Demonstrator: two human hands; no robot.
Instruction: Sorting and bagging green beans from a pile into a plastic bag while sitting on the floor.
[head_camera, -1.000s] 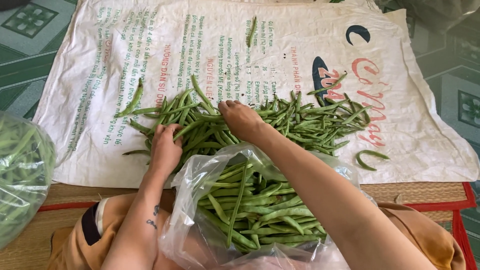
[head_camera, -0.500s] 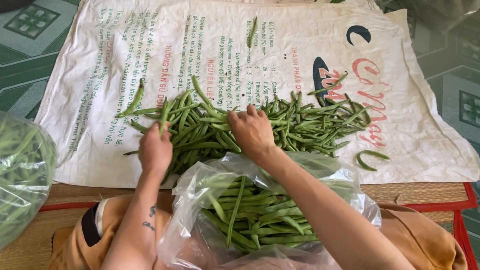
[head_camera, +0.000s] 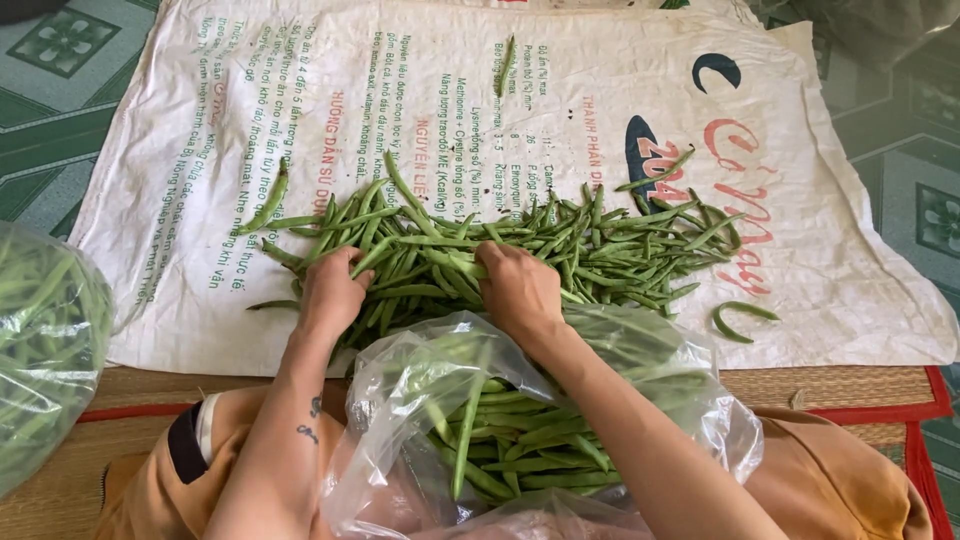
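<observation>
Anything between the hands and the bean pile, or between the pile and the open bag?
Nothing visible. Left hand and right hand rest on the green beans; the clear plastic bag gapes just beside the pile.

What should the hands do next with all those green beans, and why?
Probably close the fingers and lift a bunch toward the clear plastic bag. Both the left hand and the right hand are pressed into the pile of green beans on the white sack, and the bag, already partly filled, sits open just below them.

Green beans (head_camera: 560, 245) on white sack (head_camera: 200, 150)
</observation>
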